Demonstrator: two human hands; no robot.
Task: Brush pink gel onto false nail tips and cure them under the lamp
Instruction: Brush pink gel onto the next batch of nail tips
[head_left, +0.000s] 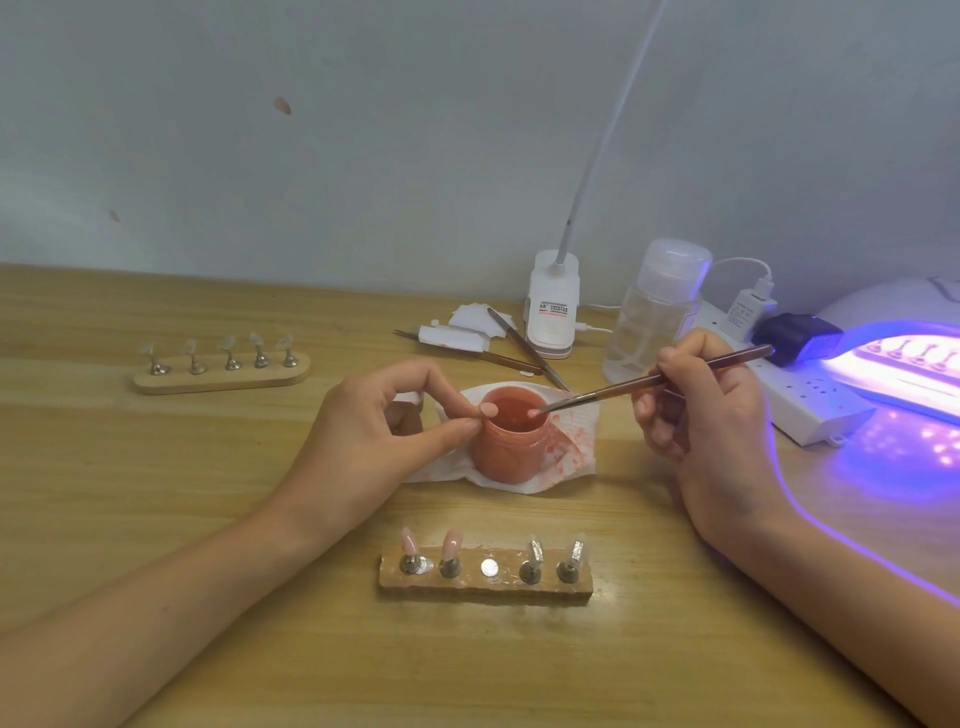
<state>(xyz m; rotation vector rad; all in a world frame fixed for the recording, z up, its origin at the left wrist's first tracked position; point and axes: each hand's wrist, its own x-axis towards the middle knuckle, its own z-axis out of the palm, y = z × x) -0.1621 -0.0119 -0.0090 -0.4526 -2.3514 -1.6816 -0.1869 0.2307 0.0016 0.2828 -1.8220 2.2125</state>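
Our left hand (374, 431) pinches the rim of the gel jar (511, 447), seemingly steadying it, while our right hand (711, 415) grips the brush (654, 382) dipping inside

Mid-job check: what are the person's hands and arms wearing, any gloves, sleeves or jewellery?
Nothing worn shows. The left hand and right hand are bare, without gloves, and no ring shows on any visible finger. The left forearm and right forearm are uncovered to the picture's edge: no sleeve, watch or bracelet.
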